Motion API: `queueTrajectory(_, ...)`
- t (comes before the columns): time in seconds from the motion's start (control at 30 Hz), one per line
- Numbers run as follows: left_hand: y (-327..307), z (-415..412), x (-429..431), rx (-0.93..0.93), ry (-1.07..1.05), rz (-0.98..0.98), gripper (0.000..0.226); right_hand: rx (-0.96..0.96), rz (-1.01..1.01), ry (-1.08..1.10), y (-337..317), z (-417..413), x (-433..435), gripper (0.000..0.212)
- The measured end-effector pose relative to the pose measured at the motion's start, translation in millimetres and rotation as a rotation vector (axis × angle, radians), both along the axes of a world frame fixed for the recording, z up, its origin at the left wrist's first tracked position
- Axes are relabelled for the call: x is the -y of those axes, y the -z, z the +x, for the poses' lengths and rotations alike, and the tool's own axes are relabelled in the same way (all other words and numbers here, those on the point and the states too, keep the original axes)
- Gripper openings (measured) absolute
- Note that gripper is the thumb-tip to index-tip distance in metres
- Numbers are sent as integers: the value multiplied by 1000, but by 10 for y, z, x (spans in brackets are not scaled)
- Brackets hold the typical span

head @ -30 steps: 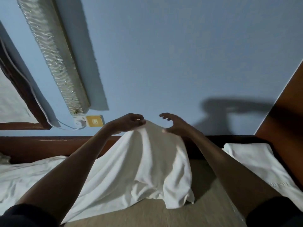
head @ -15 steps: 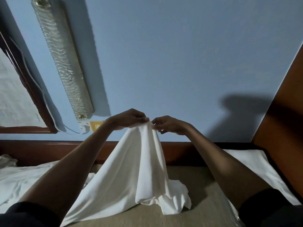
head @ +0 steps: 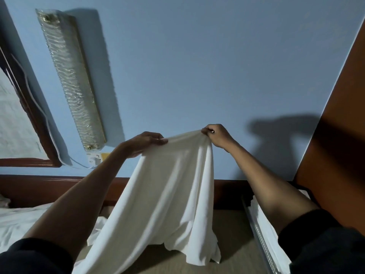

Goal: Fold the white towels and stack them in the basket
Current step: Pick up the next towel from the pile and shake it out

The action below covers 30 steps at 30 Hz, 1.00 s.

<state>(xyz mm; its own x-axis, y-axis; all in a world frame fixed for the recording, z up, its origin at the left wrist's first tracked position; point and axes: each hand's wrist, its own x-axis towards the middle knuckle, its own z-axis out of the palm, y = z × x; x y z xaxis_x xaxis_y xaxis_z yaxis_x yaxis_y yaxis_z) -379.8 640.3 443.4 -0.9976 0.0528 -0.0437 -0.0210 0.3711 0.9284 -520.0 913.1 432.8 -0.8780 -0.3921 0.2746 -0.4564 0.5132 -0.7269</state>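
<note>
Tan surface point(head: 235, 230), lower hem of the white towel point(head: 167, 204) on it, rumpled white cloth point(head: 21, 220) at left.

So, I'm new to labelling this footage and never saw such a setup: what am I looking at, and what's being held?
No machine here: a person wears one wide camera on the head, so you see their own arms reaching forward. The left hand and right hand each hold the top edge of a white towel, lifted so its lower end rests on a tan surface. Rumpled white cloth lies at the left; another white cloth lies at the right beside a grey rim, possibly the basket.
</note>
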Motion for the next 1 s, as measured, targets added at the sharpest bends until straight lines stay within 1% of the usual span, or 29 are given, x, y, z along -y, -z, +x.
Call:
queueTrajectory(0.1,-28,53,119,-10,-57,-42,21,-41,22,171,-11,-56,-95,20)
queueTrajectory(0.17,-74,77,154,-42,-67,-94,22,-140,146,211,-41,-26,-110,18)
queueTrajectory(0.2,-111,79,144,-65,-59,-120,23,-212,242,167,-57,-19,-87,17)
queueTrajectory(0.23,-152,59,123,-87,-42,-139,23,-261,320,77,-91,30,-34,17)
queueTrajectory(0.27,-204,39,87,-106,-25,-157,24,-264,363,-40,-131,101,45,23)
queueTrajectory(0.3,-263,16,45,-128,-7,-175,24,-198,370,-163,-177,178,135,36)
queueTrajectory(0.33,-332,-4,-8,-146,11,-196,23,-80,356,-272,-227,260,233,49)
queueTrajectory(0.37,-386,-27,-49,-159,34,-221,20,39,343,-350,-264,332,325,53)
queueTrajectory(0.4,-433,-42,-89,-169,56,-249,17,133,327,-409,-290,384,404,46)
queueTrajectory(0.47,-484,-61,-113,-177,77,-296,14,238,283,-477,-291,420,488,27)
queueTrajectory(0.53,-493,-80,-53,-170,44,-289,14,314,168,-532,-269,421,451,25)
queueTrajectory(0.6,-476,-76,-3,-135,9,-263,18,374,27,-556,-245,381,371,30)
queueTrajectory(0.7,-379,-64,-8,-62,5,-231,30,320,-100,-479,-287,328,298,32)
queueTrajectory(0.77,-311,-60,3,-29,21,-155,40,228,-136,-354,-330,266,293,34)
queueTrajectory(0.83,-286,-53,46,-21,20,-95,56,146,-171,-213,-363,164,253,33)
queueTrajectory(0.87,-290,-38,74,-14,10,-83,58,114,-192,-144,-374,116,218,33)
queueTrajectory(1.0,-309,-11,156,-8,-1,-98,46,39,-281,137,-335,-73,74,31)
